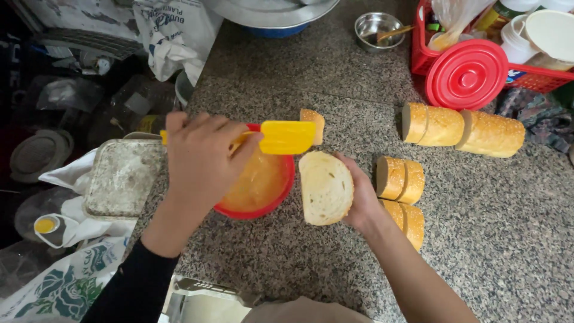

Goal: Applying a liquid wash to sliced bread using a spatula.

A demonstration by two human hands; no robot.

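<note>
Two hands meeting over the speckled granite table (478, 239): left hand (200, 158) closed around a yellow flat-bladed silicone spatula (286, 137), blade pointing right, above a red round bowl of yellow melted fat (258, 182). Just right of that blade, an oval white bread slice (325, 187), cut face up, long axis running away from the body, pinched at its right edge by the curled right hand (360, 194).
</note>
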